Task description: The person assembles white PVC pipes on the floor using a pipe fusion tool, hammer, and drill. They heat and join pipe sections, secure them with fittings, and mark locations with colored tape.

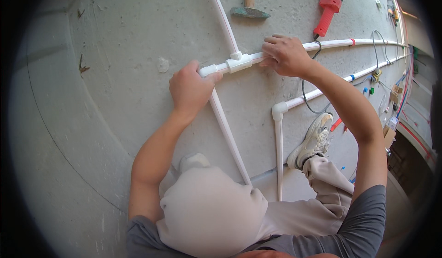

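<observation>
My left hand (191,88) is closed around a white elbow fitting (208,70), its thumb pressed along the near side. A short pipe piece joins this elbow to a white tee fitting (239,63). To the right of the tee, my right hand (287,55) grips a long white pipe (338,43), the fingers curled over it. One white branch pipe (222,18) runs from the tee toward the far side. Another white pipe (229,131) goes from the elbow back toward my knees.
A hammer (250,12) with a wooden handle lies beyond the tee. Right of it is a red-handled power tool (328,16) with a grey cord (304,90). A second pipe line with an elbow (279,109) passes beside my shoe (314,140). Small fittings and cartons (395,93) lie far right.
</observation>
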`<move>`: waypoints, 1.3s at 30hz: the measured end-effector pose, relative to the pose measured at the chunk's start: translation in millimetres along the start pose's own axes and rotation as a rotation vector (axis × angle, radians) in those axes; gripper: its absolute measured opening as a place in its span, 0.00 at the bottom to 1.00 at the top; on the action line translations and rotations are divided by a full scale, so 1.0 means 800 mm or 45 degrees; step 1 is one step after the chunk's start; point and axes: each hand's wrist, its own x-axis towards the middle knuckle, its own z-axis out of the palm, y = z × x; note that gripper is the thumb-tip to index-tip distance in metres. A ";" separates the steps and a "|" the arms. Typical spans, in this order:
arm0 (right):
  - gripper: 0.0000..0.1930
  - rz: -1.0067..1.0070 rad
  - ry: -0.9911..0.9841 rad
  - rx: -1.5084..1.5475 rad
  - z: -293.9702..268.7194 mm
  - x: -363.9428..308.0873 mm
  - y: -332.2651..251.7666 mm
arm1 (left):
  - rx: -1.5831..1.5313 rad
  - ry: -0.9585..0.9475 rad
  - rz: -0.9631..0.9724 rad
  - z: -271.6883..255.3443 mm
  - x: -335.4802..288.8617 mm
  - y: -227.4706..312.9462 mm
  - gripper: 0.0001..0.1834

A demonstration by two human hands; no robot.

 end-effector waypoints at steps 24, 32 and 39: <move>0.14 0.041 -0.052 -0.019 -0.005 -0.001 -0.004 | 0.010 -0.008 -0.011 0.001 0.002 0.000 0.27; 0.14 0.037 -0.033 -0.027 -0.003 -0.001 -0.004 | 0.000 -0.001 -0.011 0.002 0.001 0.001 0.27; 0.14 0.036 -0.036 -0.025 -0.002 -0.002 -0.003 | -0.001 0.018 -0.004 0.003 0.001 -0.001 0.27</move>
